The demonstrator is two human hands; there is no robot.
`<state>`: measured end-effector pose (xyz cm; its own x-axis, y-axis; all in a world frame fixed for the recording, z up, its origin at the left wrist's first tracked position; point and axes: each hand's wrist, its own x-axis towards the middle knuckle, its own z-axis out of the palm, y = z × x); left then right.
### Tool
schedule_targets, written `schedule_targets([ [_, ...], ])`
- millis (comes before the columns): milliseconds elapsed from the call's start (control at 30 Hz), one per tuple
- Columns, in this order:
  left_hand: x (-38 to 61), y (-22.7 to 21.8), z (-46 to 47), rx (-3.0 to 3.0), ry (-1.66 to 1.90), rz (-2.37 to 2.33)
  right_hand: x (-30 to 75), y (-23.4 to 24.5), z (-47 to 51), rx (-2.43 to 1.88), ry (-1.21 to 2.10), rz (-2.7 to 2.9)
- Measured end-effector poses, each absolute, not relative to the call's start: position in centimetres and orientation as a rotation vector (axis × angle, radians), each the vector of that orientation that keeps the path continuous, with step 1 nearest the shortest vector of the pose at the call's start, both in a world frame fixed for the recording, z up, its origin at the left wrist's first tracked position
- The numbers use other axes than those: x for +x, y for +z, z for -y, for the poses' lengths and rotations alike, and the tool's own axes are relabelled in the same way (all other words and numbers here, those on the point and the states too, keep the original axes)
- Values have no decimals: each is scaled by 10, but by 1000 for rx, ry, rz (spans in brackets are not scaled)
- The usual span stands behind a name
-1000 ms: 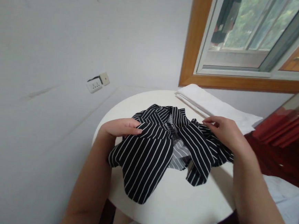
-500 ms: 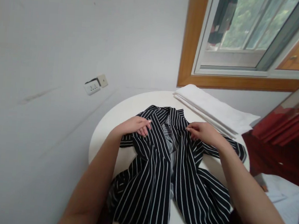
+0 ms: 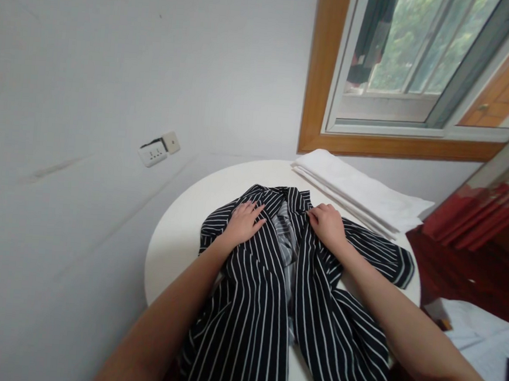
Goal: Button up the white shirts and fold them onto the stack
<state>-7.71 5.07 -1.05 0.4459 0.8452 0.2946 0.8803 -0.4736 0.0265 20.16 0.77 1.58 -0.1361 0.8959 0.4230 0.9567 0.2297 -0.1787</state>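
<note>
A black jacket with white stripes [image 3: 245, 307] lies front up on a round white table [image 3: 174, 249], its collar toward the wall. The front is parted and shows the greyish inside. My left hand [image 3: 243, 222] rests palm down, fingers spread, on the jacket's left chest near the collar. On the other front edge, my right hand [image 3: 326, 224] is closed with its fingertips pinching the cloth beside the collar. The right sleeve [image 3: 381, 256] stretches out to the table's right side. The lower part hangs toward me, partly hidden by my left forearm.
Folded white cloth [image 3: 351, 189] lies at the table's back right edge, under the wood-framed window [image 3: 314, 101]. A wall socket [image 3: 154, 153] is at the left. A red and white curtain [image 3: 482, 214] hangs at the right, with white papers [image 3: 485, 338] below.
My left hand has come down flat onto the jacket, its fingers spreading. My right hand has shifted slightly left, toward the collar. The left shoulder cloth now lies further out.
</note>
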Motion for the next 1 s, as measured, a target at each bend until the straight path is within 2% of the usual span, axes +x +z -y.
schedule_targets([
  [233, -68, 8, -43, -2555, -605, 1556, 211, 23, -7, -1484, 100, 1583],
  [400, -71, 23, -43, -2609, -1176, 1739, 208, 19, -4, -1573, 283, 1972],
  [467, -76, 31, -42, -2646, -1261, 1829, 207, 18, -5, -1564, 244, 2104],
  [633, -82, 39, -36, -2803, -675, 1887, 205, 10, -9, -1350, 32, 2119],
  [833, -88, 46, -27, -2895, -309, 2054, 189, 2, -1, -1122, 340, 2442],
  [1000, -91, 69, -9, -2945, 284, 2135, 177, 18, 16, -938, 552, 2455],
])
